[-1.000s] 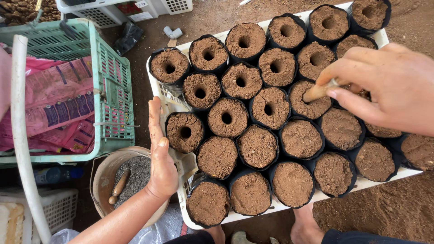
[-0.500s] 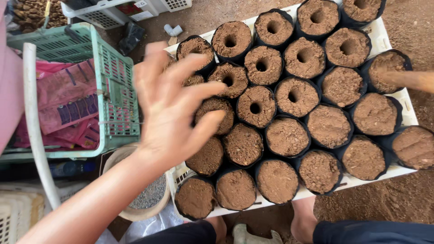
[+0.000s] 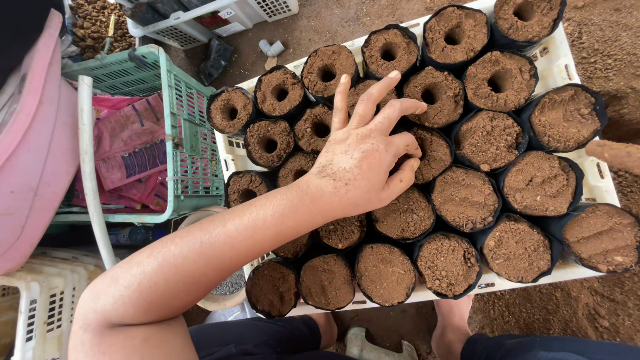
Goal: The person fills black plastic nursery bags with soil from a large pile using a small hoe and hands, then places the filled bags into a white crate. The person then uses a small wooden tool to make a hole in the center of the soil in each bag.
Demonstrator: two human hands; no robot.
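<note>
Soil bags (image 3: 465, 198), black, packed tight in a white tray (image 3: 581, 160) that runs diag. from lower left to upper right; top right corner of the tray is cut off by the frame edge. Your left hand (image 3: 363, 163) lies over the middle of the tray w/ fingers spread and bent, tips resting on soil, gripping nothing. It hides two or three bags under the palm, so you can't tell if those have holes. Bags stand upright, mouths up. Those at upper left have a round hole (image 3: 389, 52) in the soil; those at lower right are flat-topped. Your right hand (image 3: 617, 155) is only a soil-dusted sliver at the right edge, pointing in toward the tray; whether its fingers are open or closed can't be told. Left of the tray: green crate (image 3: 190, 143) holding pink packets (image 3: 130, 150), a white pipe (image 3: 90, 167) across it. Your forearm covers a bucket (image 3: 220, 297) at lower left, mostly unseen. Bare foot (image 3: 453, 327) peeks out below the tray.
</note>
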